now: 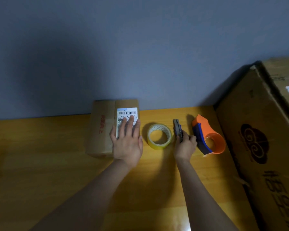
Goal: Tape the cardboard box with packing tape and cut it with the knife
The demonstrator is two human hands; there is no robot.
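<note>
A small cardboard box [102, 129] with a white barcode label lies on the wooden table [57, 164] against the wall. My left hand [128, 140] rests flat on its right half, fingers spread over the label. To the right of the box lies a roll of clear packing tape [159, 136] on its side. Beyond the roll, my right hand [185, 145] is closed around the rear of a dark utility knife [178, 127], which points away from me. Whether its blade is out I cannot tell.
An orange and blue tape dispenser [208, 137] stands just right of the knife. A large cardboard box [260, 130] with dark printing fills the right side of the table. A grey wall [123, 55] runs behind.
</note>
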